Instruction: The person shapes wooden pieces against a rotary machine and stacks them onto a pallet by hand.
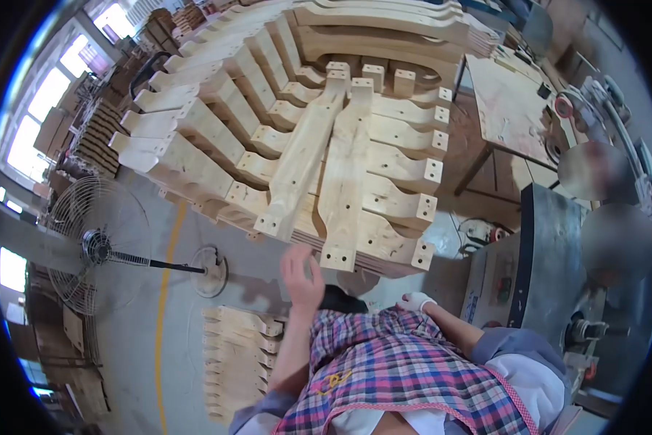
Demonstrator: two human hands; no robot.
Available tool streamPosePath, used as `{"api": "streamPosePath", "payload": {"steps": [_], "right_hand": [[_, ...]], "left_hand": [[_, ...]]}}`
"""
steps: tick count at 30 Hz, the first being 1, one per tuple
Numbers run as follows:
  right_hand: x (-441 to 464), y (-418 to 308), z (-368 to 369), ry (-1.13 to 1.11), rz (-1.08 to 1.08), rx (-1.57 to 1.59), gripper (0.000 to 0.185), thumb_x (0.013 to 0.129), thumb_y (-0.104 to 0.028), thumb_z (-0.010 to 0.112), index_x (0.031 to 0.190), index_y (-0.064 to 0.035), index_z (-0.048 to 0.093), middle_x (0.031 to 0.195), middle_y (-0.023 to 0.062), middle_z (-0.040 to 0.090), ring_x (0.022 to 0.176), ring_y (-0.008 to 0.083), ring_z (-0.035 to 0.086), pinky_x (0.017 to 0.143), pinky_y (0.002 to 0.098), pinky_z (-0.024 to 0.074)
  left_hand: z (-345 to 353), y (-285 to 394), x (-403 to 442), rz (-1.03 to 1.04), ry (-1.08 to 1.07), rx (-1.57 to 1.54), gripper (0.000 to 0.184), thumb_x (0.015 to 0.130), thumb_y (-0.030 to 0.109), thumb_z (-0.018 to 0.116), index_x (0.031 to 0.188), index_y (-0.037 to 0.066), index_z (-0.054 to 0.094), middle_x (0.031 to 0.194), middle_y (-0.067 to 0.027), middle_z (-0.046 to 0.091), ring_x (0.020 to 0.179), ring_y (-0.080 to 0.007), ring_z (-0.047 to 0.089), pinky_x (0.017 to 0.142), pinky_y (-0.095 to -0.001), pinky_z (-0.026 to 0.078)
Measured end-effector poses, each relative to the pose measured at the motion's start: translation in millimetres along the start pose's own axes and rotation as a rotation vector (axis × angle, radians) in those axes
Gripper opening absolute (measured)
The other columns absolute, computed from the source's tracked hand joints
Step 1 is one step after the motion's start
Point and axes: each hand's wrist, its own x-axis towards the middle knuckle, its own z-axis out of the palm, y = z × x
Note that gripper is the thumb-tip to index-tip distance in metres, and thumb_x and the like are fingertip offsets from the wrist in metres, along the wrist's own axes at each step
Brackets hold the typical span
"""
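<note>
My left hand [301, 277] is raised just below the near ends of two long shaped wooden pieces. Its fingers are stretched upward with the thumb apart, and I see nothing in it. The left wooden piece [300, 156] and the right wooden piece [348, 156] lie side by side across a stack of similar parts, their ends drilled with holes. Close to the plaid apron [406, 362], my right hand [416, 301] wears a white glove. It is low at waist height, away from the wood, and its fingers are too small and partly hidden to read.
Rows of stacked curved wooden parts [217, 109] fill the far left. A standing fan [101, 246] is on the left floor. More wooden parts [239, 355] lie below my left arm. At right stand a worktable [504, 109] and a dark machine [551, 254].
</note>
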Motion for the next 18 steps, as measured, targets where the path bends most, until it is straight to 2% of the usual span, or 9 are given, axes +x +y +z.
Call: {"api": "streamPosePath", "payload": {"steps": [2,4,6,7,11,12,14,16,18], "right_hand": [[-12.4,11.3,-0.7,-0.023,-0.007,-0.008,0.055,0.085,-0.052,0.046,0.101,-0.0027,0.065,0.098,0.0150,0.067,0.087,0.0343,0.060,0.082,0.0366,0.0469],[-42.7,3.7,-21.8,0.001,-0.025,0.191,0.052,0.087,-0.048,0.047,0.104,-0.0024,0.064,0.096,0.0130,0.067,0.085,0.0301,0.060,0.080,0.0343,0.0467],[-74.3,-17.9,-45.7,0.037,-0.045,0.398,0.050,0.089,-0.045,0.047,0.107,-0.0022,0.064,0.095,0.0110,0.067,0.083,0.0259,0.059,0.078,0.0321,0.0465],[-86.8,-31.1,-55.2,0.038,-0.037,0.407,0.050,0.089,-0.045,0.047,0.107,-0.0022,0.064,0.095,0.0110,0.067,0.083,0.0259,0.059,0.078,0.0321,0.0465],[-129.6,-101.6,-92.6,0.231,0.010,0.602,0.042,0.092,-0.041,0.046,0.098,-0.0022,0.063,0.081,0.0044,0.062,0.074,0.0188,0.056,0.072,0.0288,0.0443],[-136.8,-123.0,-106.2,0.210,0.026,0.636,0.041,0.093,-0.039,0.046,0.102,-0.0029,0.062,0.080,0.0031,0.061,0.073,0.0155,0.055,0.070,0.0270,0.0437],[-135.7,-153.5,-115.0,0.190,0.059,0.666,0.039,0.094,-0.037,0.046,0.105,-0.0036,0.062,0.078,0.0018,0.060,0.072,0.0122,0.054,0.068,0.0252,0.0432],[-122.7,-176.8,-119.0,0.182,-0.007,0.939,0.044,0.094,-0.036,0.049,0.120,-0.0015,0.057,0.096,0.0065,0.061,0.078,0.0147,0.054,0.070,0.0248,0.0435],[-105.8,-199.5,-121.8,0.178,-0.017,1.086,0.043,0.094,-0.035,0.050,0.121,-0.0022,0.056,0.096,0.0064,0.060,0.078,0.0145,0.054,0.070,0.0246,0.0433]], "left_hand": [[1.2,-9.7,29.0,0.053,0.003,0.087,0.027,0.077,0.002,0.058,0.104,0.001,0.056,0.101,-0.0137,0.059,0.094,-0.0314,0.055,0.085,-0.0381,0.044],[4.4,-19.7,49.6,0.055,-0.006,0.114,0.026,0.078,0.004,0.058,0.103,0.001,0.056,0.098,-0.0138,0.060,0.092,-0.0325,0.056,0.084,-0.0385,0.045],[10.4,-31.8,57.0,-0.059,-0.333,0.167,0.023,0.083,0.010,0.058,0.102,-0.001,0.055,0.087,-0.0123,0.061,0.083,-0.0325,0.059,0.078,-0.0389,0.047],[13.7,-32.2,57.2,-0.056,-0.344,0.162,0.023,0.083,0.010,0.058,0.102,-0.001,0.055,0.087,-0.0123,0.061,0.083,-0.0325,0.059,0.078,-0.0389,0.047],[36.6,-30.3,63.0,-0.477,-0.670,-0.189,0.023,0.089,0.016,0.055,0.101,-0.004,0.054,0.086,-0.0125,0.061,0.069,-0.0258,0.059,0.066,-0.0311,0.048],[40.8,-33.7,64.5,-0.469,-0.687,-0.197,0.023,0.089,0.016,0.055,0.101,-0.004,0.054,0.086,-0.0125,0.061,0.069,-0.0258,0.059,0.066,-0.0311,0.048],[49.8,-41.2,62.3,-0.656,-0.771,-0.296,0.026,0.090,0.020,0.055,0.098,-0.004,0.053,0.079,-0.0117,0.060,0.065,-0.0237,0.060,0.060,-0.0307,0.048],[58.7,-51.1,63.9,-0.841,-0.834,-0.390,0.029,0.090,0.023,0.055,0.095,-0.005,0.052,0.072,-0.0110,0.059,0.060,-0.0215,0.060,0.054,-0.0302,0.047],[63.2,-61.5,61.2,-0.815,-0.853,-0.429,0.030,0.090,0.024,0.056,0.094,-0.005,0.051,0.072,-0.0112,0.059,0.060,-0.0208,0.059,0.053,-0.0293,0.047]]}}
